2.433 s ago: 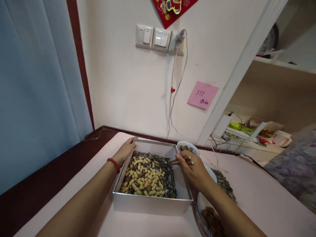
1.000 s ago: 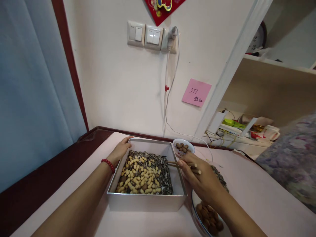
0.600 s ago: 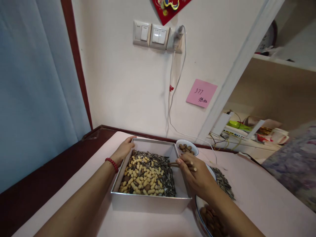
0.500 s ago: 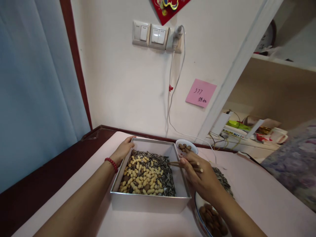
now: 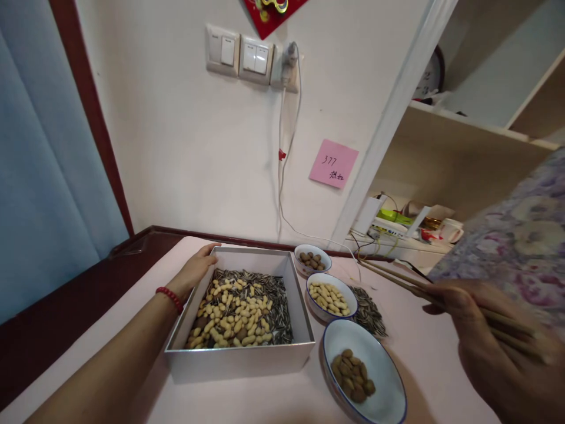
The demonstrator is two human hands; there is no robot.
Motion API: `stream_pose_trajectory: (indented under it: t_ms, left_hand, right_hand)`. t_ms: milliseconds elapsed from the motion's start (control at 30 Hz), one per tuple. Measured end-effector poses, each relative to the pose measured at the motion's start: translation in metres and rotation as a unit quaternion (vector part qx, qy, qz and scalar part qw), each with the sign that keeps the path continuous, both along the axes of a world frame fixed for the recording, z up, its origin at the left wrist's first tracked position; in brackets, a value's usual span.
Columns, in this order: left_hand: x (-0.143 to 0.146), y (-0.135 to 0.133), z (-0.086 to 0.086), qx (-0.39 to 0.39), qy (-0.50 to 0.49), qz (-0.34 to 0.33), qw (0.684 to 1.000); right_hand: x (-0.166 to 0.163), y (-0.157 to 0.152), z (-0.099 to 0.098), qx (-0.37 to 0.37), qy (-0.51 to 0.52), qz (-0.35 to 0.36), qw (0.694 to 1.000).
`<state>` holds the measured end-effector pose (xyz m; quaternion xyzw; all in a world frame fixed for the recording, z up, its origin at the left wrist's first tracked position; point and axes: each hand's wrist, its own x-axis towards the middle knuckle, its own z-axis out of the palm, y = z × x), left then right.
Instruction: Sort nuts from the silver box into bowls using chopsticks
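Observation:
My left hand (image 5: 197,268) is closed over the far left rim of a grey-white box (image 5: 241,360). Inside the box, peanuts (image 5: 236,318) in their shells lie over striped sunflower seeds (image 5: 282,309), with a few round brown nuts among them. On the right, my right hand (image 5: 485,335) grips a pair of wooden chopsticks (image 5: 397,280), raised above the table. Their tips point left and hold nothing that I can see. The hand is slightly blurred.
Right of the box stand a small bowl (image 5: 296,266) of round brown nuts, a bowl (image 5: 315,307) of peanuts and a larger bowl (image 5: 388,368) of almond-like brown nuts. A sunflower seed pile (image 5: 371,315) lies beside them. A white cable (image 5: 318,237) hangs down the wall behind.
My right hand has moved right with the chopsticks, away from the box, uncovering the bowls. My left hand stays on the box rim. The view has shifted right.

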<state>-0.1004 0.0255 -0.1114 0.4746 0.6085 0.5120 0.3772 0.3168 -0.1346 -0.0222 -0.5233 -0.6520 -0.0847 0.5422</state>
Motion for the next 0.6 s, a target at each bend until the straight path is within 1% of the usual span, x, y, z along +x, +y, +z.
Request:
stream_pose_trajectory:
  t_ms: [67, 133, 233, 267, 300, 367, 433, 533, 600]
  left_hand:
    - [0.000, 0.001, -0.001, 0.004, 0.002, 0.002, 1.000]
    - [0.000, 0.002, -0.003, 0.010, 0.007, 0.004, 1.000]
    - [-0.001, 0.001, -0.003, 0.018, 0.013, 0.006, 1.000]
    - [-0.001, 0.001, -0.003, 0.020, 0.014, 0.006, 1.000]
    - [-0.001, 0.000, -0.003, 0.021, 0.015, 0.005, 1.000]
    - [0.000, 0.000, -0.003, 0.022, 0.013, 0.004, 1.000]
    - [0.000, -0.001, -0.003, 0.022, 0.008, 0.003, 1.000]
    - [0.001, -0.001, -0.005, 0.020, -0.004, 0.003, 1.000]
    - [0.002, -0.001, -0.006, 0.019, -0.013, 0.003, 1.000]
  right_hand:
    - [0.007, 0.006, -0.006, -0.031, -0.006, -0.013, 0.999]
    - [0.003, 0.010, -0.010, -0.025, 0.006, 0.009, 1.000]
    - [-0.020, 0.013, -0.011, 0.002, 0.018, 0.099, 0.995]
    - [-0.031, 0.014, -0.010, -0.002, 0.010, 0.135, 0.991]
    - [-0.043, 0.017, -0.010, -0.017, -0.003, 0.169, 0.985]
    - [-0.065, 0.024, -0.010, -0.069, -0.037, 0.223, 0.972]
    - [-0.085, 0.034, -0.014, -0.133, -0.066, 0.254, 0.956]
    - [-0.104, 0.053, -0.023, -0.205, -0.103, 0.253, 0.940]
    - [-0.112, 0.066, -0.030, -0.228, -0.119, 0.242, 0.936]
